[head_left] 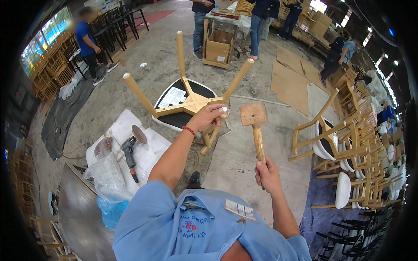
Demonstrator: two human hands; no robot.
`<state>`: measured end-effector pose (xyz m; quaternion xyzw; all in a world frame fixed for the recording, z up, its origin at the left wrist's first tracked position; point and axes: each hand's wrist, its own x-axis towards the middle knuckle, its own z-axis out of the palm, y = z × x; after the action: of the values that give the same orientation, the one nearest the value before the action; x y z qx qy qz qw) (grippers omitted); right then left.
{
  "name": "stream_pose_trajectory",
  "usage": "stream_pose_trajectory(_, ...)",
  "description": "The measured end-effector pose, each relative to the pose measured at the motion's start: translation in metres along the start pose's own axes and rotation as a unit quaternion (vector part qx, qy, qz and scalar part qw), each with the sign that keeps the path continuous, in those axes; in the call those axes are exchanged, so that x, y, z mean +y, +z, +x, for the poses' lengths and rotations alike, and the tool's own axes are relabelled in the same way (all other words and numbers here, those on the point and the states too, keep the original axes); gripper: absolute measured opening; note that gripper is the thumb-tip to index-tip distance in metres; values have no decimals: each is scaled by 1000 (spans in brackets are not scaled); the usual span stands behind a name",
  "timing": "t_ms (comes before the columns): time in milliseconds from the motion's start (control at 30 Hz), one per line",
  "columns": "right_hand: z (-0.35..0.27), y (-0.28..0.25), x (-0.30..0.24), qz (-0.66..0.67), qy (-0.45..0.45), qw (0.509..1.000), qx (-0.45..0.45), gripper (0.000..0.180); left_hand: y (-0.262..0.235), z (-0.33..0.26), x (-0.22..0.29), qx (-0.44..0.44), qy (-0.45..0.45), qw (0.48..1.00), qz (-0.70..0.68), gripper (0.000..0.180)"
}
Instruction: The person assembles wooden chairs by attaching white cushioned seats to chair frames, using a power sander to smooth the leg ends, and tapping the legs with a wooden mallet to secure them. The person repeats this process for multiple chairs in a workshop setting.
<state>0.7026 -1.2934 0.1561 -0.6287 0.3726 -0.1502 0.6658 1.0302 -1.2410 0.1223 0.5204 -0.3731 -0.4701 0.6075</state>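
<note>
A wooden chair (187, 106) stands upside down in front of me, its legs pointing up and its white-edged seat with a black underside below. White round pads cap the leg ends. My left hand (208, 117) is closed around the tip of the nearest leg, where a white foot pad (224, 109) shows between the fingers. In my right hand (268, 175) is a wooden mallet (254, 115), gripped by its handle. The mallet's head is raised, just right of that leg tip and apart from it.
A disc sander (130, 150) lies on white foam sheets (150, 150) at left, beside a clear plastic bag (109, 176) of small white pieces. Stacked chairs (361, 152) line the right side. Other people work around a table with a cardboard box (219, 47) farther back.
</note>
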Motion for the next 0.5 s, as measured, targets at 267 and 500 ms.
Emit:
stream_pose_trajectory(267,15,-20,-49,-242,-116,963,-8,52,-1,3,-1,-1,1,1000,30,37)
stream_pose_trajectory(500,26,-16,-104,-435,-194,879,-14,49,-3,3,-3,11,-19,999,29,41)
